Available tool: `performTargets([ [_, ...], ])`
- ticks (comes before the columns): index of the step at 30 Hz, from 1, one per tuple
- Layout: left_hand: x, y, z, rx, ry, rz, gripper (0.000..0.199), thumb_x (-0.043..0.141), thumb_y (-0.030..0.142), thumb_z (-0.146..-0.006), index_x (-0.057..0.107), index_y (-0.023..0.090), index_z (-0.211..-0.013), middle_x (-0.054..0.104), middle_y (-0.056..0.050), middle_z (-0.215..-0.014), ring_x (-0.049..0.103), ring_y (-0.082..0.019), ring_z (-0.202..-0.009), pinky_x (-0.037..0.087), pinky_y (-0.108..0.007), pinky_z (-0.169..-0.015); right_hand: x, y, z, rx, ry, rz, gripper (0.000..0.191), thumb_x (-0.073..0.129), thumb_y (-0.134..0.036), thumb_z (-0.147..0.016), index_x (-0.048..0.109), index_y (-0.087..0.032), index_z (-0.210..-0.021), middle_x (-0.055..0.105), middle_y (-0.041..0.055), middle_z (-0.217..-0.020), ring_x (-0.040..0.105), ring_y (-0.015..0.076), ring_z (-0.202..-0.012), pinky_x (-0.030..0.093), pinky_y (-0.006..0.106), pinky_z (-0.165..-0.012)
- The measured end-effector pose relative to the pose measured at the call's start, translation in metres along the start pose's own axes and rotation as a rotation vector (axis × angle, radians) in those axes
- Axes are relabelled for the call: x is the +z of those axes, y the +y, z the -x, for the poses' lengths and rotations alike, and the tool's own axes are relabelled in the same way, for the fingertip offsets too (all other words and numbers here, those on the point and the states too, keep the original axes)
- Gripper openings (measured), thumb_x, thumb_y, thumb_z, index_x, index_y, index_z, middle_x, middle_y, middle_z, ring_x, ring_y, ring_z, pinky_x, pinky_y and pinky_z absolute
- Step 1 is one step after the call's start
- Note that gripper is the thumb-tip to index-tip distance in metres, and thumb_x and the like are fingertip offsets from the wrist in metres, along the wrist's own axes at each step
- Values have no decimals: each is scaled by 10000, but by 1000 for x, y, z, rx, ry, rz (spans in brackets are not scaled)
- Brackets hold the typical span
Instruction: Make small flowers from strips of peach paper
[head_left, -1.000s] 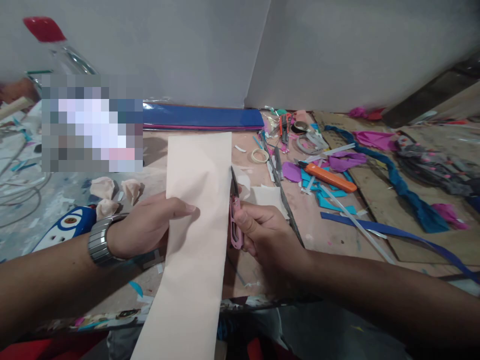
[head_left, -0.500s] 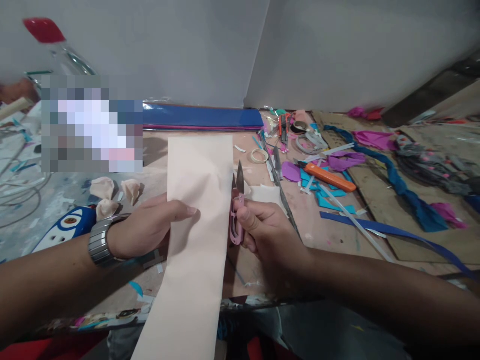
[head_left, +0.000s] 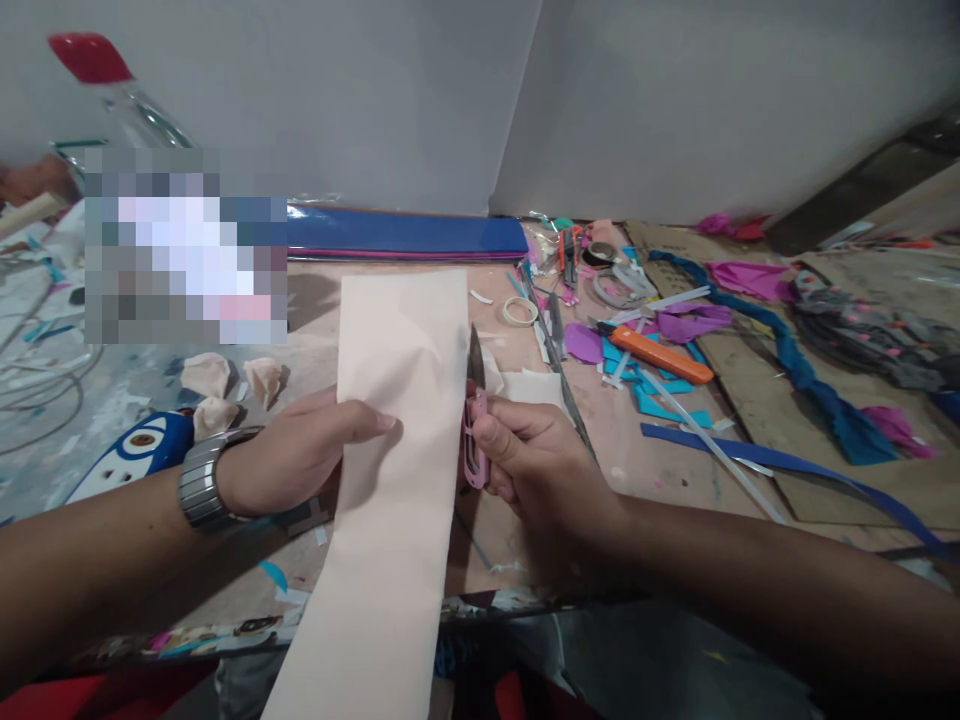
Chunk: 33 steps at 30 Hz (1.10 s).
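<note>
A long strip of pale peach paper (head_left: 397,480) runs from mid-table down past the front edge. My left hand (head_left: 300,450) grips its left side, thumb on top and the other fingers hidden beneath. In my right hand (head_left: 532,455) is a pair of small pink thread snips (head_left: 475,440), blades pointing away from me, close along the strip's right edge. One dark blade shows beside the paper; whether the other lies behind the sheet I cannot tell. Folded pale paper pieces (head_left: 204,376) lie left of my left hand.
A blue and white power strip (head_left: 135,455) lies at left. Blue sheets (head_left: 405,232) rest along the wall. To the right are an orange cutter knife (head_left: 660,355), a tape roll (head_left: 520,311), coloured scraps and a brown board (head_left: 817,490). Pixelation hides the upper left area.
The snips' blades have drawn together and shifted slightly left against the strip's edge. The strip's far end has moved slightly right. My left hand holds nearly the same place.
</note>
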<state>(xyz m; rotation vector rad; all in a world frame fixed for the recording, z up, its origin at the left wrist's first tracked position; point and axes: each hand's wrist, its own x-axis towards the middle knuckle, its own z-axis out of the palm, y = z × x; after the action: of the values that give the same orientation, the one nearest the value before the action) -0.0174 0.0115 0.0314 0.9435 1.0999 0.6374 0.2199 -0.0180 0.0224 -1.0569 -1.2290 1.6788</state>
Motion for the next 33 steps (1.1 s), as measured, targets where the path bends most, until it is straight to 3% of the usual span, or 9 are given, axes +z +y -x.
performTargets([
  [5, 7, 6, 2, -58, -36, 53, 198, 775, 332, -787, 757, 138, -821, 766, -88, -865, 681, -247, -791, 591, -339, -732, 1, 0, 0, -2, 11, 10, 537, 713, -634, -921, 627, -179, -648, 529, -28, -566, 359, 78, -471, 217, 241, -422],
  [24, 0, -1, -2, -38, -28, -31, 233, 813, 418, -738, 775, 194, -788, 775, -120, -908, 692, -303, -817, 601, -373, -735, 3, -3, 1, 1, 26, 36, 545, 701, -640, -927, 622, -190, -629, 459, -46, -489, 375, 92, -465, 231, 241, -428],
  [33, 2, 1, -2, -60, -53, -24, 241, 812, 437, -734, 784, 201, -777, 773, -124, -915, 700, -319, -853, 612, -401, -775, 1, 1, 1, -40, 3, -46, 519, 741, -616, -913, 648, -167, -670, 594, -10, -631, 379, 66, -480, 223, 239, -432],
])
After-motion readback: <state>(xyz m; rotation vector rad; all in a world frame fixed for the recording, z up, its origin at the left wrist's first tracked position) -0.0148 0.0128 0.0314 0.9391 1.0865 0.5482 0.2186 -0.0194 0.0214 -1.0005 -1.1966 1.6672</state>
